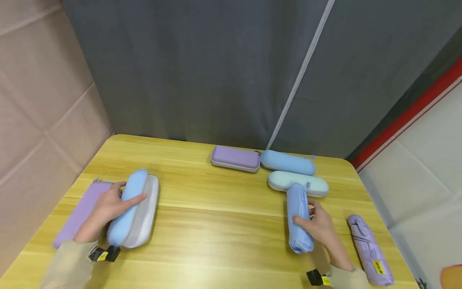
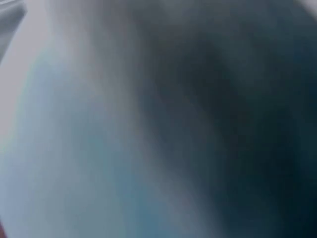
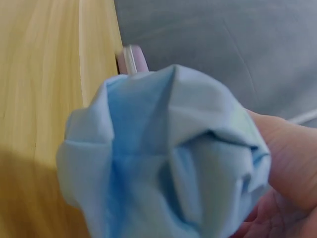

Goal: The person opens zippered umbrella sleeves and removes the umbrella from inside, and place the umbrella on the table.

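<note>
On the left of the table, my left hand grips an oblong light-blue case, its thumb across the blue lid. That lid is tilted up and a pale grey inside shows along its right side. Only a blurred bluish and grey surface fills the left wrist view. My right hand holds a folded light-blue umbrella, thumb on one side and fingers on the other. One end of the umbrella overlaps a mint-green case in the head view. Its gathered fabric end faces the right wrist camera.
Beside the left hand lies a purple case. Another purple case and a blue case sit along the back edge. A folded purple umbrella rests near the right edge of the wooden table. Behind hangs a grey curtain.
</note>
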The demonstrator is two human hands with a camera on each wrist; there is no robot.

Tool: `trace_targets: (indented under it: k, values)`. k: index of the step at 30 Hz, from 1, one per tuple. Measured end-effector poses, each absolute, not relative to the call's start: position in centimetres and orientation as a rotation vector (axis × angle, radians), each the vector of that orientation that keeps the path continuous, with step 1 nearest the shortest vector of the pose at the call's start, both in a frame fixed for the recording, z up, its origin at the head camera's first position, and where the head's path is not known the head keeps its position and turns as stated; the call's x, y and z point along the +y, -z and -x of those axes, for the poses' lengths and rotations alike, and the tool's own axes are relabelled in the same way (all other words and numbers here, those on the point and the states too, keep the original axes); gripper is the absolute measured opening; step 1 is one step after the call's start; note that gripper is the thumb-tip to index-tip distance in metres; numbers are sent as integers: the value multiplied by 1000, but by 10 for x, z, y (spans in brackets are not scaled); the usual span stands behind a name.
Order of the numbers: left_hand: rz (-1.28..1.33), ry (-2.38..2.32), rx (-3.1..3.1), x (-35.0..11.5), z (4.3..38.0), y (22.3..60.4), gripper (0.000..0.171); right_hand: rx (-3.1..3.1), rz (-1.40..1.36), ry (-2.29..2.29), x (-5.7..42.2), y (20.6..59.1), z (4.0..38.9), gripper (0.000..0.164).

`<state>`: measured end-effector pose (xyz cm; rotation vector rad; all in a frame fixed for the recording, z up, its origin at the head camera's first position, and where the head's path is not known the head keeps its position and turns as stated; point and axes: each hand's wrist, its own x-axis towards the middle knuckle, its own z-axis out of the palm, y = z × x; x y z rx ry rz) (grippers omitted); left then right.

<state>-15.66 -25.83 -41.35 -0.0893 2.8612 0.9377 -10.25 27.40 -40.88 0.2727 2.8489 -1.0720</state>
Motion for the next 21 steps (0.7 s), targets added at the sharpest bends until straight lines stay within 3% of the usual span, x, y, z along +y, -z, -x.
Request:
trace_targets:
  k: [12,21]
  values:
    - [131,-695,3153,-280,150,424,102,2908,-487,814,338,424,79,85]
    - [210,-578,3195,-290,147,428,101,2977,-569,592,367,433,67,83]
